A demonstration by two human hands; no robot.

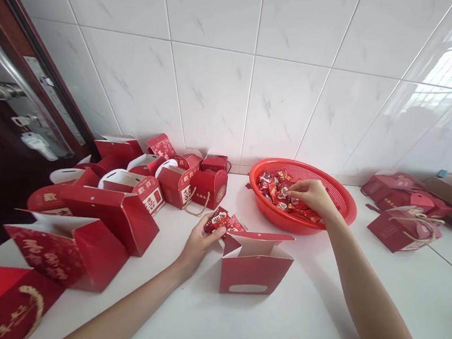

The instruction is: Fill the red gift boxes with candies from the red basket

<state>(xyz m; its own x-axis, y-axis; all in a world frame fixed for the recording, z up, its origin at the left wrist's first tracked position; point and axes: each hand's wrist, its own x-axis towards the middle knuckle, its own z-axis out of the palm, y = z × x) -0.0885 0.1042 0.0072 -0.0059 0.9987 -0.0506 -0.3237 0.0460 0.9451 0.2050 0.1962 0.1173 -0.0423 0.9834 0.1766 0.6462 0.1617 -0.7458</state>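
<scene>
the red wrapped candies [221,219] are pinched in the left fingers [215,231], just beside an open red gift box [256,271] on the white desk [211,322]. the right fingers [293,189], nearly closed, touch wrapped sweets [274,187] in a red plastic basket [343,197].

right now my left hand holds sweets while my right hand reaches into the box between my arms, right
Your right hand reaches into the red basket, not the box, as the head view shows; your left hand does hold wrapped sweets.
</scene>
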